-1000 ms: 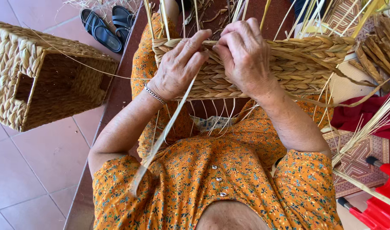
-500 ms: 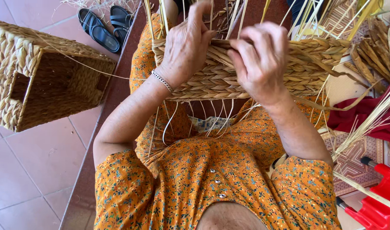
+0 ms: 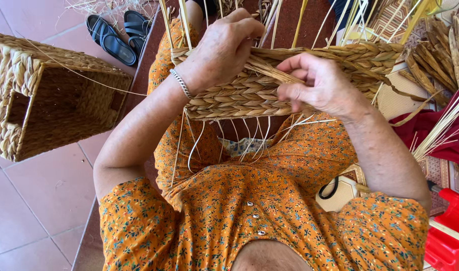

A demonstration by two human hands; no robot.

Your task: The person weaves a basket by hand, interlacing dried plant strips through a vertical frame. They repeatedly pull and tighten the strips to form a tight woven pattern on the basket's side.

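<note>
Two baskets are present. Finished basket [image 3: 49, 100], woven straw, lies on its side on the tiled floor [image 3: 34, 200] at left. Half-woven basket [image 3: 269, 80] rests across the person's lap, loose stakes standing up from its rim. Left hand [image 3: 224, 47] is curled over the top edge, fingers closed on the braid. Right hand [image 3: 314, 85] pinches a straw strand [image 3: 269, 70] against the weave. Black sandals [image 3: 119, 32] lie on the floor beyond.
</note>
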